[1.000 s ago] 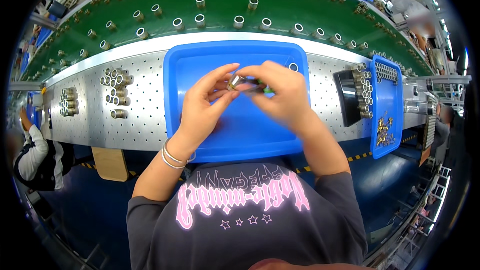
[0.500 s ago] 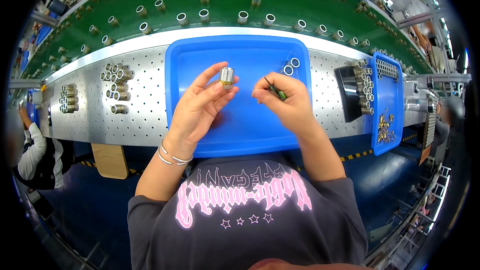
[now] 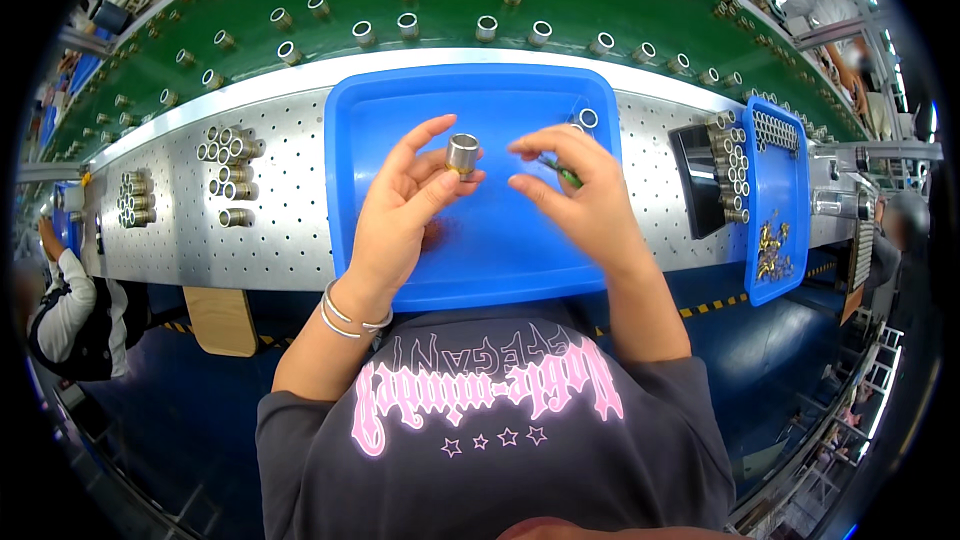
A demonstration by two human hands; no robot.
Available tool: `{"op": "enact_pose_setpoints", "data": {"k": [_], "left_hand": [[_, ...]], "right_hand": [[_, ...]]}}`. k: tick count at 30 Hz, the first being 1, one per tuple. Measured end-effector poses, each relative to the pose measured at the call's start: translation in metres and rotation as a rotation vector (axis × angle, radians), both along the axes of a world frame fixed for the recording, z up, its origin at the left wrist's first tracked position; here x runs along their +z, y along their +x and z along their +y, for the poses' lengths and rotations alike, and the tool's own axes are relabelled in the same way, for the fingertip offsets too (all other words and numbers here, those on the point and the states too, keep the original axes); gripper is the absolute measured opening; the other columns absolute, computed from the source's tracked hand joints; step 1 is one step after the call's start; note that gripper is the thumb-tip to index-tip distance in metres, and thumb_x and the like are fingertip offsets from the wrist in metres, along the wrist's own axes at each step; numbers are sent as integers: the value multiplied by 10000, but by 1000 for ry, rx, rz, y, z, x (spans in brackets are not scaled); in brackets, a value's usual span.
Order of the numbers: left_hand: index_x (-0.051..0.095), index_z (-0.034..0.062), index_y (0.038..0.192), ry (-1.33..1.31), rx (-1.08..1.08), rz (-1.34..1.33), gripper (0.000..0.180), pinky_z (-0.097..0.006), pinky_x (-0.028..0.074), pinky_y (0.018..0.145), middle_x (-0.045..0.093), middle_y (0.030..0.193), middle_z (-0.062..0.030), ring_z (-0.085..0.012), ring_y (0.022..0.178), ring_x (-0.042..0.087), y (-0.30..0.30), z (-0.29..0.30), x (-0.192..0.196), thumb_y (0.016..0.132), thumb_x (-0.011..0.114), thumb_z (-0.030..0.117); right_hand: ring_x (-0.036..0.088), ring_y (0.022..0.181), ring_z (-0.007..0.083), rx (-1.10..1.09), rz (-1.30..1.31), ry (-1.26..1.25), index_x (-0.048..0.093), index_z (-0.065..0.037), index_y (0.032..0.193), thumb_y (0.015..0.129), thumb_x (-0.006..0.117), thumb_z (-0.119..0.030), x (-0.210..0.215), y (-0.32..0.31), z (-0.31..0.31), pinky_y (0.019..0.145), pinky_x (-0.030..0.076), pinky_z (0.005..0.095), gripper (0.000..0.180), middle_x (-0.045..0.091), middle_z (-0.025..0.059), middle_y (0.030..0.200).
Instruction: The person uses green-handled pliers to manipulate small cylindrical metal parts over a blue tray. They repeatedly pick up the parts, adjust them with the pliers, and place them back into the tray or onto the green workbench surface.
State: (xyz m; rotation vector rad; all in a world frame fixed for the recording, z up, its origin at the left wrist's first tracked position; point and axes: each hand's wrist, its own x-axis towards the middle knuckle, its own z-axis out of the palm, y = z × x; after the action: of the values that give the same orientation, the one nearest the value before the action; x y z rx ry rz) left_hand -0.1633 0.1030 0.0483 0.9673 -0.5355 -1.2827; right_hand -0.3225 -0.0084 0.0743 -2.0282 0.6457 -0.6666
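Over the blue tray, my left hand grips a short metal sleeve between thumb and fingers. The sleeve stands nearly upright, with its round open end showing. Just to its right, my right hand is closed round a small slim tool with a green handle. Motion blurs the fingertips and the tool's front end, so its exact kind is unclear. The tool and the sleeve are apart. Near the tray's far right corner lies a metal ring, with another partly hidden behind my right hand.
Beyond the tray runs a green conveyor carrying many sleeves. Grouped sleeves lie on the perforated metal table to the left. At right are a black flat object and a smaller blue tray with sleeves and brass-coloured pieces.
My left hand has shifted slightly right and tilted the sleeve, so its open end faces me more. My right hand's thumb and fingertips have spread, and the green-handled tool has turned.
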Motion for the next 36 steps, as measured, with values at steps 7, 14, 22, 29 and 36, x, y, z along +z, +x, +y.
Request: {"op": "enact_pose_setpoints", "data": {"k": [7,14,22,29,36], "left_hand": [[238,24,1385,-128,-71,-409,574,-326,451,900,542,1162,-180,-199,1040,560,-9,3,-4,877,500,-20],[228,31,1391,-59,-111,-86,587,-338,449,903,558,1127,-175,-211,1044,557,-5,5,4,873,500,-19],[270,46,1377,-91,28,-402,630,-319,463,918,570,1099,-158,-210,1027,582,-8,6,-3,824,548,-74],[318,78,1365,-79,78,-728,656,-300,506,858,596,1057,-136,-202,987,607,-12,4,-1,788,580,-95],[295,60,1372,-39,-10,-475,637,-299,484,874,591,1066,-139,-194,991,594,-9,7,2,811,569,-66]], "right_hand": [[586,764,146,140,130,240,641,-17,951,756,681,-124,11,14,-24,671,458,260,226,626,70,815],[554,692,82,147,-14,542,633,21,859,782,660,-99,-1,15,-29,632,438,219,145,608,33,731],[582,713,100,87,-32,128,633,-44,922,720,700,-70,13,9,-14,587,456,229,215,620,34,847],[618,681,203,144,80,-346,616,-110,924,676,709,-85,10,18,5,543,490,304,266,571,43,846],[616,694,191,56,-81,-153,612,-43,859,719,658,6,-2,16,-9,568,478,267,156,609,63,808]]}}
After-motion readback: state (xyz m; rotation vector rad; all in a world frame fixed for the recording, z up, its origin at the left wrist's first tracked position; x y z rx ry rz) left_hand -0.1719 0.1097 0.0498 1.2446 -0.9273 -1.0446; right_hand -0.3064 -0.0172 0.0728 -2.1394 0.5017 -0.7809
